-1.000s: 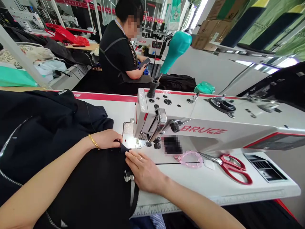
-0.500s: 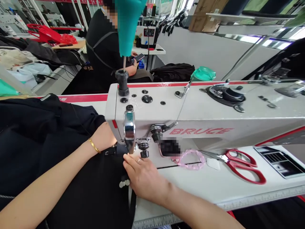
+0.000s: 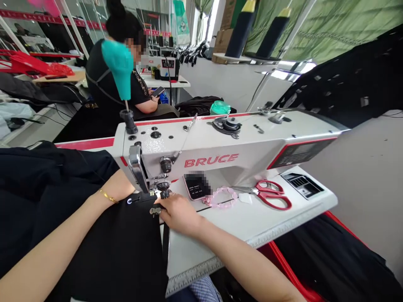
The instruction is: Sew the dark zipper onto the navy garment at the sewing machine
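Observation:
A white sewing machine (image 3: 208, 147) stands across the middle, with black fabric (image 3: 122, 251) spread under its needle end. Behind that end, my left hand (image 3: 121, 186) rests on the fabric; its fingers are hidden by the machine head. My right hand (image 3: 179, 213) is just right of the needle area, next to the presser parts, its fingers bent together near the fabric's edge. Whatever those fingers pinch is too small to make out. A zipper-like edge runs down the fabric's right side.
Right of my right hand lie a phone (image 3: 195, 186), a pink bead bracelet (image 3: 223, 197) and red-handled scissors (image 3: 272, 194). A teal-handled screwdriver (image 3: 121, 69) stands upright on the machine. A seated person (image 3: 103, 79) is behind it. Dark cloth (image 3: 333, 251) hangs at lower right.
The view has swung right and up, so the machine appears farther left and its control panel shows. My right hand's fingers have drawn in and bent more; my left hand stays behind the machine head.

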`<state>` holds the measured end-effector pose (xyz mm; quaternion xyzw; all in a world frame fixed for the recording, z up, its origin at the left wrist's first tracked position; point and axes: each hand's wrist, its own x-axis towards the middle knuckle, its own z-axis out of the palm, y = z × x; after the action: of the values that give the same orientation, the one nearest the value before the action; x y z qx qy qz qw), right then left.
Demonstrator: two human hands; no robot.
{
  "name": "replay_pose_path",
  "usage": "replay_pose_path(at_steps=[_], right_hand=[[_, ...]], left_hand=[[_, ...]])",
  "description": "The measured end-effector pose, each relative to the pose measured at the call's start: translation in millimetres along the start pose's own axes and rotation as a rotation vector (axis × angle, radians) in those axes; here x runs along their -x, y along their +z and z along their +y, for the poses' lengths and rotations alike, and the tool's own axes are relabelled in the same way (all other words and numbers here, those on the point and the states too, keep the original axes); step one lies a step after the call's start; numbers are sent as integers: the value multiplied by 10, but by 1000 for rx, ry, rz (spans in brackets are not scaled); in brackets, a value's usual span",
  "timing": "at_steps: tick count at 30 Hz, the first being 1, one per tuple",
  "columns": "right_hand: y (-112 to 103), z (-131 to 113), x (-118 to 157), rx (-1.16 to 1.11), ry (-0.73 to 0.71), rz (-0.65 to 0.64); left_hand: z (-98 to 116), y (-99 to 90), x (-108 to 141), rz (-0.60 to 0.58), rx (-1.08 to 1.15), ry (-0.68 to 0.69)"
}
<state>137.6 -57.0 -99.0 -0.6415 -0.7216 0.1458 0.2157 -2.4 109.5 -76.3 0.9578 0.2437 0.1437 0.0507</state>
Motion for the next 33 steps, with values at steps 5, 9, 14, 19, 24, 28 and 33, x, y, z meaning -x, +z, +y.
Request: replay_pose_path(at_steps=[5, 9, 14, 19, 24, 28, 33], right_hand=[[29, -99, 58, -211, 191, 201], [147, -340, 223, -224, 169, 286], [365, -740, 710, -329, 127, 399], [233, -926, 1479, -847, 61, 150], [-93, -801, 2085, -1196, -75, -184], [-131, -963, 2082, -1313, -82, -60], [-20, -1316, 1983, -1091, -190, 54]], left_hand=[[345, -289, 499, 28, 136, -215], [895, -383, 942, -175, 702, -405], [1402, -429, 1285, -222, 782, -408], [1573, -722, 1561, -92, 787, -266], [1667, -1208, 1867, 122, 743, -120], [1908, -1256, 1970, -133, 610, 88], [2168, -1001, 1974, -293, 427, 293]])
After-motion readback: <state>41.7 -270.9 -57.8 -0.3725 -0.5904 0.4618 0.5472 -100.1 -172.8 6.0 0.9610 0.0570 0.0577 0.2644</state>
